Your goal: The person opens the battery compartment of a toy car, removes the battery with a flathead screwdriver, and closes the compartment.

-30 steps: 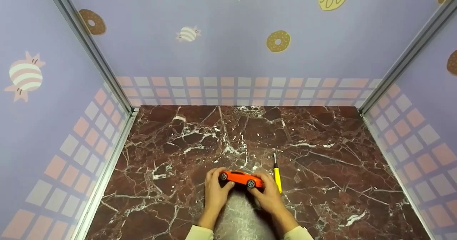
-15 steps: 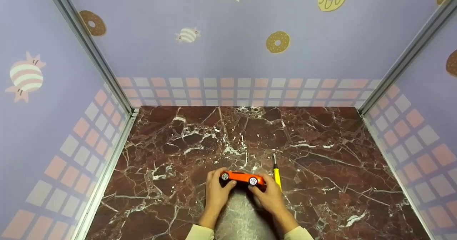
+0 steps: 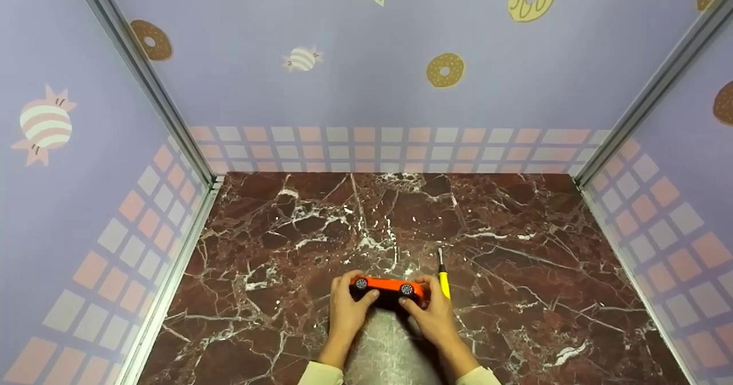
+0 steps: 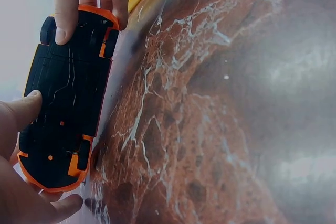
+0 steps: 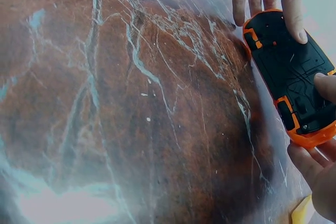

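Between both hands is an orange toy car (image 3: pixel 382 285), held sideways above the marbled table. Its black underside (image 4: pixel 68 87) faces the wrist cameras, with small orange patches near the wheels. My left hand (image 3: pixel 347 306) grips one end, thumb against the underside and fingers behind the body. At the other end my right hand (image 3: pixel 430 307) holds it the same way, its thumb (image 5: pixel 326 86) pressed to the underside. Just beyond the right hand lies a screwdriver (image 3: pixel 444 279) with a yellow and black handle, partly covered by that hand; its metal tip points away from me.
The dark red marbled table (image 3: pixel 275 316) runs back to a lilac wall (image 3: pixel 366 87) printed with sweets. Lilac side panels (image 3: pixel 69 213) with metal frame edges (image 3: pixel 166 282) close in the left and right. A grey patch (image 3: pixel 389 345) shows between the forearms.
The toy car has rolled in the hands, so its side has tipped away and more of its dark underside shows. Both hands stay nearly in place. The view has tilted up slightly.
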Available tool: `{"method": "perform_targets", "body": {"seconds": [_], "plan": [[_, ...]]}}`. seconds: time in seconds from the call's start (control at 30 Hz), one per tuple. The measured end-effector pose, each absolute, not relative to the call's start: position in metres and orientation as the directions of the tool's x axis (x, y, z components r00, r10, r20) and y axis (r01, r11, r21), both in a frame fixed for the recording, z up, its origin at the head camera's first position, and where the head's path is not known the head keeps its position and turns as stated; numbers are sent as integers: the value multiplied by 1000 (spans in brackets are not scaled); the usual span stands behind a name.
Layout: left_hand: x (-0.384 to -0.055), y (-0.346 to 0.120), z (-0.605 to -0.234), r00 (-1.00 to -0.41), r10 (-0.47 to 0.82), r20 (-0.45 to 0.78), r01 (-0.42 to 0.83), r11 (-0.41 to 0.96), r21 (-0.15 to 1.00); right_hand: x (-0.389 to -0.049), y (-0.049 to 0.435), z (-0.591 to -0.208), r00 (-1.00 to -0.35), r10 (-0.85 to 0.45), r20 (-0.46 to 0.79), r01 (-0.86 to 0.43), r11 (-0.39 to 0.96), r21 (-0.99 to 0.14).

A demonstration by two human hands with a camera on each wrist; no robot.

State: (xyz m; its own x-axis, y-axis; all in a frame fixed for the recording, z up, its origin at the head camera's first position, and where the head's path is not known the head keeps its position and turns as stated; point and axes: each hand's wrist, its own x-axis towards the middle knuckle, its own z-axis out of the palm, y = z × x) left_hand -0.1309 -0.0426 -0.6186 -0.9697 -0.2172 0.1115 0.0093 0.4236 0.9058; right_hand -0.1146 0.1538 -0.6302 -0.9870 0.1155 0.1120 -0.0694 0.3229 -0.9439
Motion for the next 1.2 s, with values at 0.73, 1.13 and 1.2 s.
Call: {"method": "perform_targets", "body": {"seconds": [0.73, 1.13, 1.2], "plan": [[-131, -47, -621, -960, -233, 158, 39, 445, 895, -115, 157, -631, -985, 149, 91, -37, 334, -942], [-136, -47, -620, -974, -179, 137, 34, 483, 875, -115, 160, -630, -983, 163, 85, -31, 308, -951], [-137, -46, -619, -975, -181, 132, 29, 483, 875, -116, 159, -630, -981, 160, 108, -55, 301, -952]]}}
